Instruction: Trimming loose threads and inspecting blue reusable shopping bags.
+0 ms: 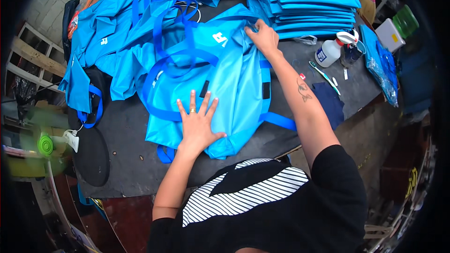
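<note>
A light-blue fabric bag (239, 93) with darker blue straps lies in front of me on the dark table. My left hand (199, 124) rests flat on its near left part, fingers spread. At the bag's far right corner, my right hand (263, 36) has its fingers bent and pressed together on the fabric edge. Two black strips show on the bag, one a black patch (266, 90) along its right side. A blue strap (277, 121) sticks out at the lower right.
More blue bags (117, 42) lie heaped at the left. A tall folded stack (309, 9) stands at the far right. Nearby are a white spray bottle (329, 51), a toothbrush (324, 77) and a dark navy cloth (328, 103). A small green fan (46, 144) stands beyond the table's left edge.
</note>
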The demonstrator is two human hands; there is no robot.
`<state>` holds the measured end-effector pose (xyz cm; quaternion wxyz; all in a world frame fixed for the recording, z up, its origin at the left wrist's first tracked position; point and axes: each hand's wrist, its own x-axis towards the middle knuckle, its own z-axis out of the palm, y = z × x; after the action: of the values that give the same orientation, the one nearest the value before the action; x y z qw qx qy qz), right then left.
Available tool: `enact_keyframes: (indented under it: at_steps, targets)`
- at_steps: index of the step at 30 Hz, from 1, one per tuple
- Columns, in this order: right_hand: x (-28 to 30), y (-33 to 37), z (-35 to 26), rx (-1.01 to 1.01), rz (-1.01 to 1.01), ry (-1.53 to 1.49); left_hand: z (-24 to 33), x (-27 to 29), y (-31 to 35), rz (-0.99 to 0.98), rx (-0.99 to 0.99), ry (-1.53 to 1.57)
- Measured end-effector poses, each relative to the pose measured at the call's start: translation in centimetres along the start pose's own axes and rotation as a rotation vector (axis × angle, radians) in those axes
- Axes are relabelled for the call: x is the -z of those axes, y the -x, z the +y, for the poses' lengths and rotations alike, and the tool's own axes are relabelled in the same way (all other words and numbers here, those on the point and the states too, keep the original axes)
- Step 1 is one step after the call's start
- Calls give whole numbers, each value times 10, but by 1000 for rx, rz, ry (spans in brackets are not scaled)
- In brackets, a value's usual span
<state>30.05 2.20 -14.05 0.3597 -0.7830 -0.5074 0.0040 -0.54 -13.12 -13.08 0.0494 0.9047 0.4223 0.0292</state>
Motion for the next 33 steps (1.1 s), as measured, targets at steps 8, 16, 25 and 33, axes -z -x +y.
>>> enact_keyframes:
  at_steps: [8, 16, 25, 33]
  targets:
    - [-12, 6, 81, 91, -420, -581, 1, 6, -25, -213, 53, -60]
    - [36, 71, 26, -2, -517, -1012, 3, 28, -166, 723, -175, 387]
    - [16, 82, 20, -416, -472, -1215, -29, -22, -191, -194, 55, 1288]
    - [17, 86, 22, -380, -515, -1263, 8, 23, -169, 190, -108, 925]
